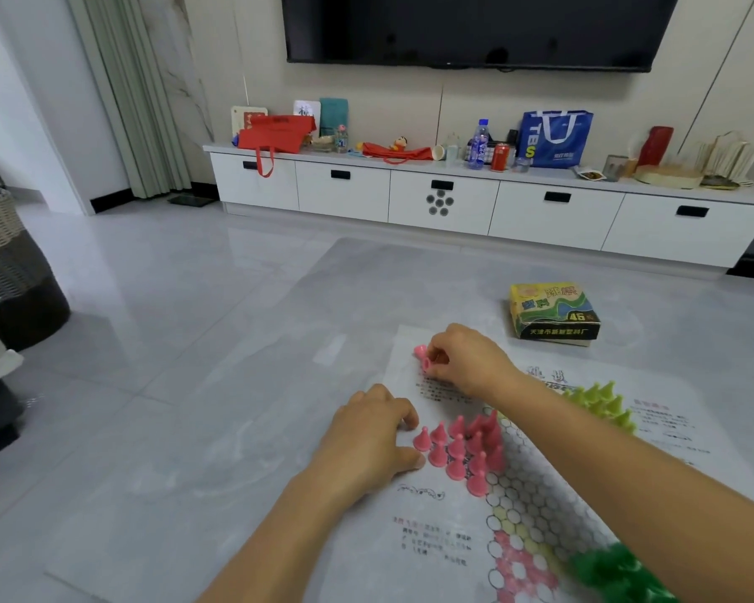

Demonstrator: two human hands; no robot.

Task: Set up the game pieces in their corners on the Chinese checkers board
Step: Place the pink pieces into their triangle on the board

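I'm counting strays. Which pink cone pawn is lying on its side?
The pink plastic pawn pinched by the right hand's fingers, beyond the upright pink cluster; its round base faces the camera.

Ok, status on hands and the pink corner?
Right hand pinches a loose pink plastic pawn off-grid. Left hand beside standing pink cone pawns, grip unclear. Nothing in the way.

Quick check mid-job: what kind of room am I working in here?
Most likely a home living room: a large black wall-mounted television above a long white drawer cabinet, pale green curtains, and a glossy grey tiled floor.
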